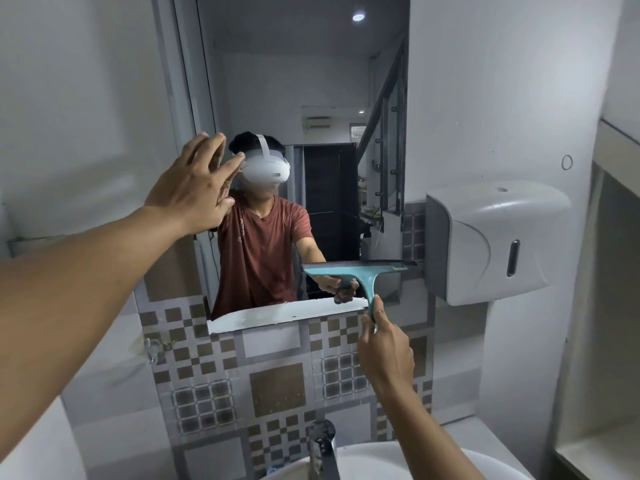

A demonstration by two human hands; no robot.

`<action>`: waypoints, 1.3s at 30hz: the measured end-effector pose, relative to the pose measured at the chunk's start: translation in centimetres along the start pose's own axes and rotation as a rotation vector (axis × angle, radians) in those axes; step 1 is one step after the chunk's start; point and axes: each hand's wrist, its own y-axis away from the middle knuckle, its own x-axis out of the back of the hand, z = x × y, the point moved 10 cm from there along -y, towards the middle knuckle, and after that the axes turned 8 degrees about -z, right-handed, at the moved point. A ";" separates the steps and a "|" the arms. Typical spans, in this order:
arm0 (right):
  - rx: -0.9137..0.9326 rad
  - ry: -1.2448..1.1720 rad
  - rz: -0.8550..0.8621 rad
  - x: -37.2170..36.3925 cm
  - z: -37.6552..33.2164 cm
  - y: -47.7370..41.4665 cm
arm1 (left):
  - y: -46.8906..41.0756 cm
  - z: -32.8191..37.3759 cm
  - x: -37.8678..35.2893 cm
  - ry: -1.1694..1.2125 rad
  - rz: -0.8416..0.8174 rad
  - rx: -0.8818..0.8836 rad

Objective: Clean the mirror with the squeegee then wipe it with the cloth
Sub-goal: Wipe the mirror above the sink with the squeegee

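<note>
A tall mirror hangs on the wall ahead, with white foam along its bottom edge. My right hand grips the handle of a teal squeegee, whose blade lies flat and level against the mirror's lower right part. My left hand rests with spread fingers on the mirror's left edge and holds nothing. No cloth is in view. The mirror reflects a person in a red shirt with a white headset.
A white wall dispenser juts out just right of the squeegee blade. Below are a chrome tap and a white basin. Patterned tiles cover the wall under the mirror. A recessed shelf sits far right.
</note>
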 end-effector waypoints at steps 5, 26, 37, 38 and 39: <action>-0.019 -0.086 -0.056 -1.1 0.0 1.2 | 0.1 0.0 -0.1 0.011 0.025 -0.007; -0.128 -0.504 -0.175 -8.7 -1.5 4.8 | -0.1 -0.2 0.2 -0.019 -0.002 -0.018; -0.214 -0.745 -0.127 -12.7 -4.2 5.8 | -0.7 -1.6 0.4 -0.034 0.024 0.005; -0.211 -0.752 -0.125 -12.8 -4.4 5.8 | -0.7 -1.7 0.3 -0.038 0.027 0.006; -0.205 -0.759 -0.120 -12.8 -4.7 5.9 | -0.7 -1.7 0.3 -0.041 0.030 0.006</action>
